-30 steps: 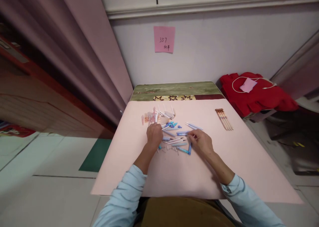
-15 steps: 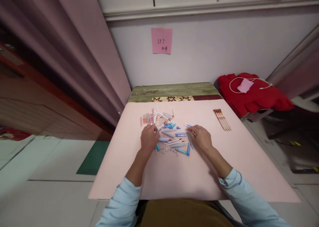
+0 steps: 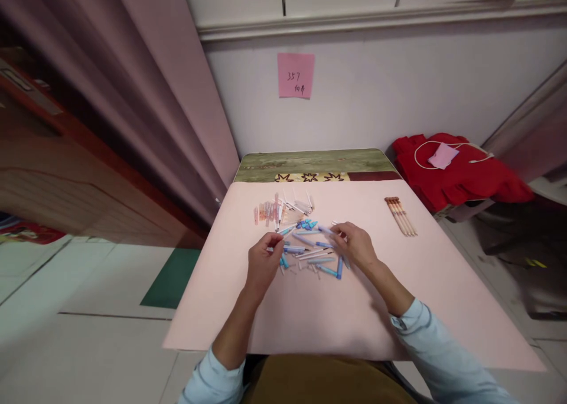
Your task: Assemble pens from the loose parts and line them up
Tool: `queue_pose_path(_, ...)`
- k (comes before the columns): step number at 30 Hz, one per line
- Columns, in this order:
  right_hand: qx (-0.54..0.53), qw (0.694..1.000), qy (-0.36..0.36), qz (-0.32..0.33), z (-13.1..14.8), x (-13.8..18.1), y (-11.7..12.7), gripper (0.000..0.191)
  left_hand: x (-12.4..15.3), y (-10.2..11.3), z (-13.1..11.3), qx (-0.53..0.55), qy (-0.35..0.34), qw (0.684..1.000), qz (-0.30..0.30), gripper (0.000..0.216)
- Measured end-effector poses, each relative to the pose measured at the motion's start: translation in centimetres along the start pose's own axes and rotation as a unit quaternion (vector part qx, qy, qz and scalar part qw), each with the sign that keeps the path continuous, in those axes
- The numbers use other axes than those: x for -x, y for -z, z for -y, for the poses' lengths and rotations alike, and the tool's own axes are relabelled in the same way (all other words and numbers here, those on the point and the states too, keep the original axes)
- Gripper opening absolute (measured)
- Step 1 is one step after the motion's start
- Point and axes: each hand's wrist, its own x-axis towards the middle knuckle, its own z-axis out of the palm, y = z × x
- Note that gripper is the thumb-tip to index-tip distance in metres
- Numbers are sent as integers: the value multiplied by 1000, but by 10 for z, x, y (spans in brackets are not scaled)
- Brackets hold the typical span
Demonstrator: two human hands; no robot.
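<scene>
Pink-covered table [image 3: 336,327], loose pen parts [image 3: 321,261] all over the middle

So the right hand [image 3: 357,247] has a light-blue pen barrel [image 3: 325,230] pinched in the fingertips, probably for finer control. The left hand's [image 3: 263,262] fingertips are drawn together beside a slim pale piece [image 3: 290,230]; can't tell if they're actually gripping it. No box or tray that I can see: white refills [image 3: 315,253] and pinkish tubes [image 3: 266,210] just lie there, roughly grouped, I guess for easy picking. Brown-topped pens [image 3: 401,217] sit side by side further right, likely to avoid mixing.
</scene>
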Motion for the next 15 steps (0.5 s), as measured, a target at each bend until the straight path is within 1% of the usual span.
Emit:
queue_pose_path(1,-87,996,-28,-15,4,3,0,18,0,-1,-1,-21,-15,1000,4,13)
queue_pose_path(2,-179,982,-57,-22,8,6,-2,22,0,-3,-1,-43,-32,999,9,12)
queue_pose_path(3,-267,960,-84,-25,13,8,-3,27,0,-4,-1,-63,-50,997,15,12)
queue_pose_path(5,-416,900,-129,-25,23,11,-7,32,0,-8,-1,-97,-81,992,28,12)
queue_pose_path(7,-512,842,-167,-33,30,12,-12,36,0,-10,-2,-125,-111,985,40,12)
queue_pose_path(9,-563,802,-194,-49,34,13,-15,40,0,-12,-2,-153,-137,977,47,12)
queue_pose_path(10,-575,791,-200,-59,35,14,-17,42,0,-12,-3,-165,-148,974,47,12)
queue_pose_path(12,-586,781,-203,-75,35,14,-19,44,0,-12,-4,-182,-163,969,42,12)
queue_pose_path(15,-591,775,-205,-91,36,15,-21,44,0,-11,-3,-195,-177,964,37,12)
